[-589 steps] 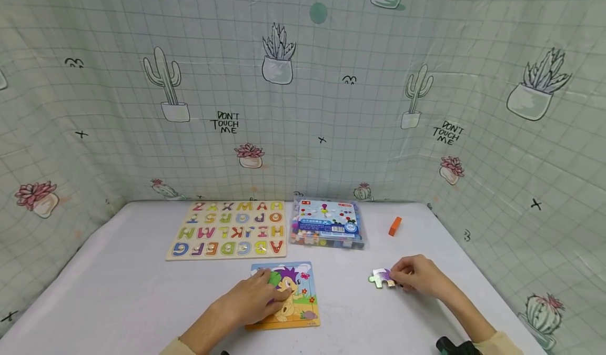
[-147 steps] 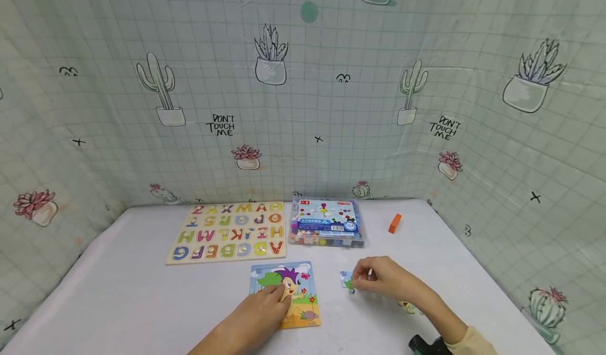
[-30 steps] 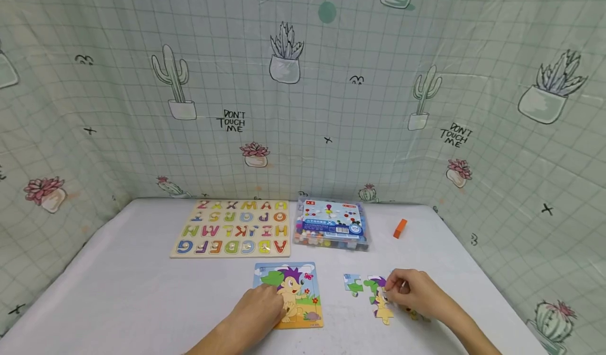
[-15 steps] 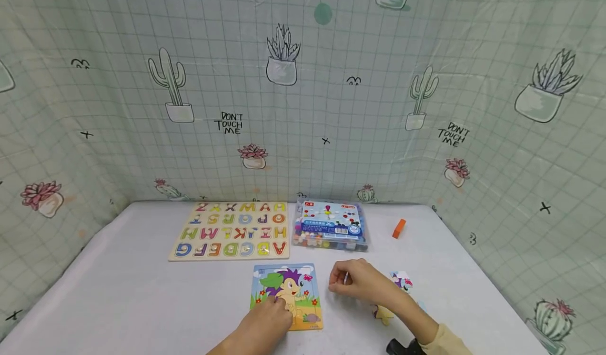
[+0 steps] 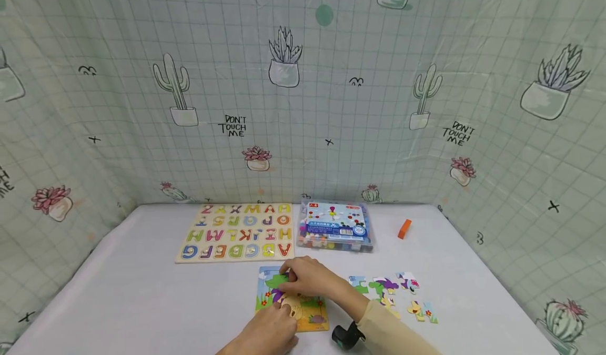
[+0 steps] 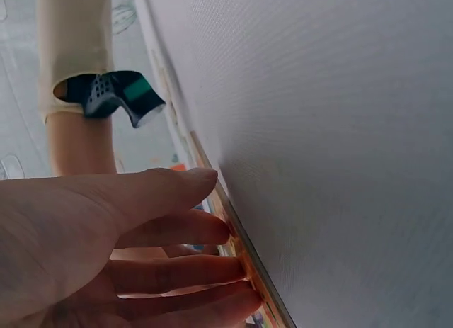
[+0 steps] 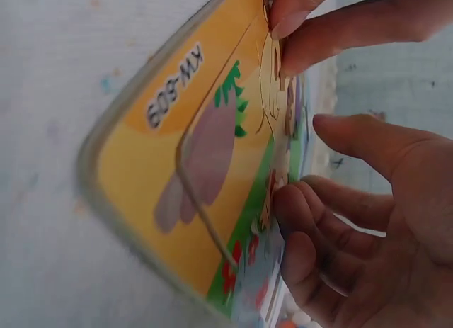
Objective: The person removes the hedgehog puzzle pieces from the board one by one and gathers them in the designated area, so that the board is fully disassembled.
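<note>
Near the front of the table (image 5: 142, 292), the left hand (image 5: 271, 324) touches the puzzle board (image 5: 311, 314) with extended fingers. The right hand (image 5: 307, 276) arches over it, fingers bent; any grip cannot be determined. Both partly obscure the hedgehog picture (image 5: 294, 304).

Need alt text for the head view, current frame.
A person's right hand and left hand are at a colorful picture puzzle on a white table. Loose puzzle pieces lie to its right in the image. Behind are an alphabet board, a clear box of colored parts and an orange block.
</note>
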Available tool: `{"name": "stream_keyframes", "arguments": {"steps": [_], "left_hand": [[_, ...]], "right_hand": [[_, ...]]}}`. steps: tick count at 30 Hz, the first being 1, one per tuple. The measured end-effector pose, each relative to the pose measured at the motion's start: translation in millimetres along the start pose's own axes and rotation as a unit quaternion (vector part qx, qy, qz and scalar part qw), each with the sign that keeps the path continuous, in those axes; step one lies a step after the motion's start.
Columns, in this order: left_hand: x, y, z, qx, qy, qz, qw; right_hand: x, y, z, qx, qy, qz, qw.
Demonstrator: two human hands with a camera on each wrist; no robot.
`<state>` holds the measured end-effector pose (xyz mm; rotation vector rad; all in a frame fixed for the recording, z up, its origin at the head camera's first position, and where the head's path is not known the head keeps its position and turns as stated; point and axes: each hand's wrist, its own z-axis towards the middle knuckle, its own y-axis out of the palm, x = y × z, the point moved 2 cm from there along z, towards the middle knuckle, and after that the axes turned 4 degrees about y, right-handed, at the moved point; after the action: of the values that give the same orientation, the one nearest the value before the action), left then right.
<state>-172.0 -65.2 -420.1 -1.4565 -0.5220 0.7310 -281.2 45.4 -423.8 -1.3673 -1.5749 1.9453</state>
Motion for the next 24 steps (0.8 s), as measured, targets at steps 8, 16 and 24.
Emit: {"name": "stream_keyframes", "arguments": {"steps": [8, 16, 24], "left_hand": [[-0.8, 0.7, 0.8, -0.002, -0.015, -0.012, 0.9998], [0.2, 0.4, -2.1, 0.035, 0.008, -0.023, 0.9991], [1.9, 1.7, -2.0, 0.041, 0.001, -0.033, 0.9986]], "right_hand": [[-6, 3, 3, -0.005, 0.021, 0.005, 1.0], [-13, 6, 1, -0.045, -0.004, 0.023, 0.999], [-16, 6, 1, -0.031, 0.001, 0.014, 0.999]]}}
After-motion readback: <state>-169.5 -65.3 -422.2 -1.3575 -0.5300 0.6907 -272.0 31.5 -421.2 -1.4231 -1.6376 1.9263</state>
